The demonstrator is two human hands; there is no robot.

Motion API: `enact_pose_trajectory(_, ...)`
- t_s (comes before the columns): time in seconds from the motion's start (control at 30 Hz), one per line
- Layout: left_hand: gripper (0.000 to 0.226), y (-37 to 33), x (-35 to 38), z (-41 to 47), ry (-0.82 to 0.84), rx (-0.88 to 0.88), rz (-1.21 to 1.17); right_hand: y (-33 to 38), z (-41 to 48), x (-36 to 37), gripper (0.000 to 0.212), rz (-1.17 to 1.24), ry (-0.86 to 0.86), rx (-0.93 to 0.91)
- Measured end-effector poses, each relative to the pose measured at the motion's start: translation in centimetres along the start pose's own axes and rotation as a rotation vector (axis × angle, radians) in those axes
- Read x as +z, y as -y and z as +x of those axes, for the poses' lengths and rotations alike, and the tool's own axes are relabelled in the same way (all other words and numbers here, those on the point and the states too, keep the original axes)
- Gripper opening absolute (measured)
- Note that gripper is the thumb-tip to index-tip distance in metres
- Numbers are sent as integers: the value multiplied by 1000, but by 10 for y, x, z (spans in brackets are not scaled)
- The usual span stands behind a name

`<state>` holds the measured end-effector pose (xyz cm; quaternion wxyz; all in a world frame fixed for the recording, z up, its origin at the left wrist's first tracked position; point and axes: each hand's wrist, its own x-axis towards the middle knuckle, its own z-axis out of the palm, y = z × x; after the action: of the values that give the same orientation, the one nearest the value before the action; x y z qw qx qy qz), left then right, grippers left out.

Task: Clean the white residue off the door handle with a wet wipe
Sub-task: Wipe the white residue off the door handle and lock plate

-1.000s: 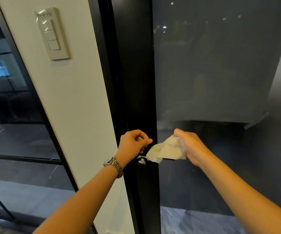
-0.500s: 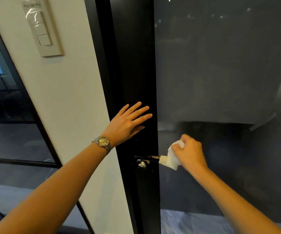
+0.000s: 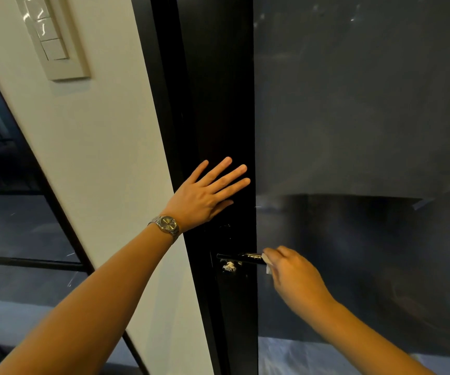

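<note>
Pinching mostly hidden wet wipe against door handle, right hand curled, left hand flat on frame

We get one view: head-worn, wide-angle, facing forward and tilted down along both forearms. We stand close to the black door stile, which runs top to bottom through mid-frame. Verticals lean outward toward the edges. The left hand sits near centre, flat on the stile. The right hand is lower right, curled round the wet wipe at the door handle, just below centre. The white wall and switch plate fill the upper left, the plate cut by the top edge. Dark glass takes the right half. A floor strip shows at the bottom. Both arms enter from the bottom corners, nearest the lens.
</note>
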<state>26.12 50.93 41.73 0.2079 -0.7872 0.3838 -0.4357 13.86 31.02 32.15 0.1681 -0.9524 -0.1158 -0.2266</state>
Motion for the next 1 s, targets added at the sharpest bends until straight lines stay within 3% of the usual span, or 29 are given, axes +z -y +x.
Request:
enact_pose_trajectory(0.03, 49, 0, 1, 0, -2, -4, 1, 5, 1, 4, 17, -17, -15, 2)
enact_pose_trajectory(0.13, 48, 0, 1, 0, 3, -8, -25, 34, 13, 26, 51, -39, -23, -46)
enact_pose_trajectory(0.2, 47, 0, 0, 0, 18, -1, -35, 50, 20, 32, 58, 4, -31, -102)
enact_pose_trajectory(0.4, 61, 2, 1, -2, 32, 25, -47, 21, -2, 3, 45, 182, 81, -97)
enact_pose_trajectory(0.53, 77, 2, 1, -2, 27, 6, -41, 24, 7, -1, 45, 128, 84, -56)
enact_pose_trajectory(0.67, 79, -1, -6, 0, 6, 14, -8, 57, 24, 30, 51, 181, 111, -167)
enact_pose_trajectory(0.8, 81, -1, -7, -1, -7, 18, -27, 42, 22, 23, 56, 229, 134, -242)
enact_pose_trajectory(1.0, 83, -2, -10, 1, 8, 2, -22, 39, 18, 14, 53, 225, 134, -229)
